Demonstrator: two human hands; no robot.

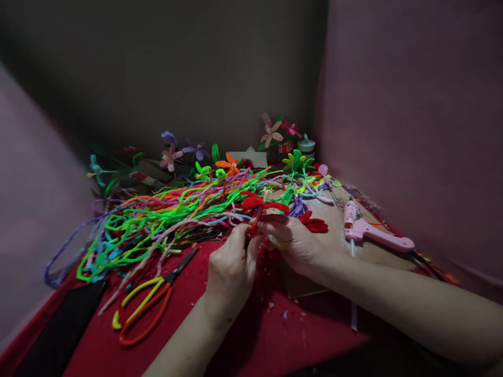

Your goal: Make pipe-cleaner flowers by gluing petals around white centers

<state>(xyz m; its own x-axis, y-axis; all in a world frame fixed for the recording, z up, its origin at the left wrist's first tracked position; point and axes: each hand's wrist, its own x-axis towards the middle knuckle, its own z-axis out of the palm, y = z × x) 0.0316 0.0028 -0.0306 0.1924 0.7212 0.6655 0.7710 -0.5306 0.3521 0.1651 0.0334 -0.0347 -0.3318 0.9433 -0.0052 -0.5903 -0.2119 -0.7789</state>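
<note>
A red pipe cleaner flower with pale stamens stands upright between my two hands, over the near edge of the pile. My left hand pinches its base from the left. Coming in from the right, my right hand has its fingertips closed at the same base. Both sets of fingers cover the flower's lower end and stem. Just beyond my right hand lie more red petals, beside a purple bundle.
Scissors with yellow and red handles lie left on the red cloth. Loose pipe cleaners spread behind. A pink glue gun rests on a brown board at right. Finished flowers stand along the back wall.
</note>
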